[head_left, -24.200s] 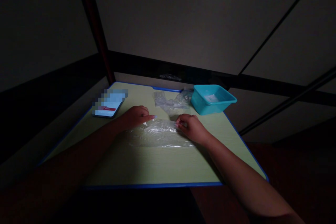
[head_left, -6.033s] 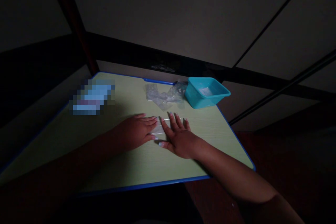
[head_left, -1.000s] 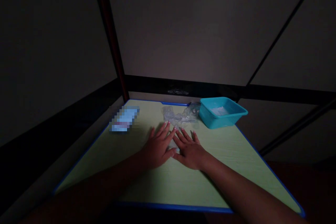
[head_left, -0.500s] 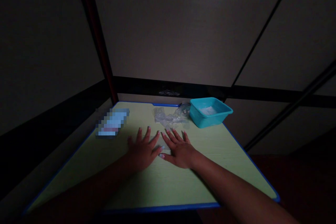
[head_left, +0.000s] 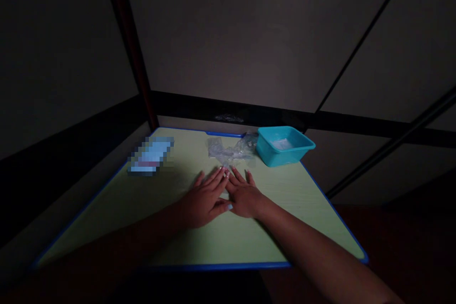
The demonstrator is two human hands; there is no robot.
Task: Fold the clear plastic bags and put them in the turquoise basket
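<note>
My left hand (head_left: 202,202) lies palm down with its fingers stretched out, its fingertips meeting those of my right hand. Flat beside it rests my right hand (head_left: 245,198), fingers extended, the thumb partly hidden by the left hand. Between and under the hands a small pale, see-through patch (head_left: 225,195) shows; most of it is covered. Just beyond the fingertips lies crumpled clear plastic (head_left: 231,153), thin and wrinkled. Neither hand visibly grasps anything.
The pale green table (head_left: 199,247) has a blue edge. At its back right stands a turquoise basket (head_left: 281,156) with something whitish inside. A pixelated flat object (head_left: 153,154) lies at the left. Dark panels (head_left: 228,33) rise behind the table.
My left hand has moved right, and its fingers have drawn closer together, reaching my right hand. The right hand has stayed nearly in place. The view has tilted slightly.
</note>
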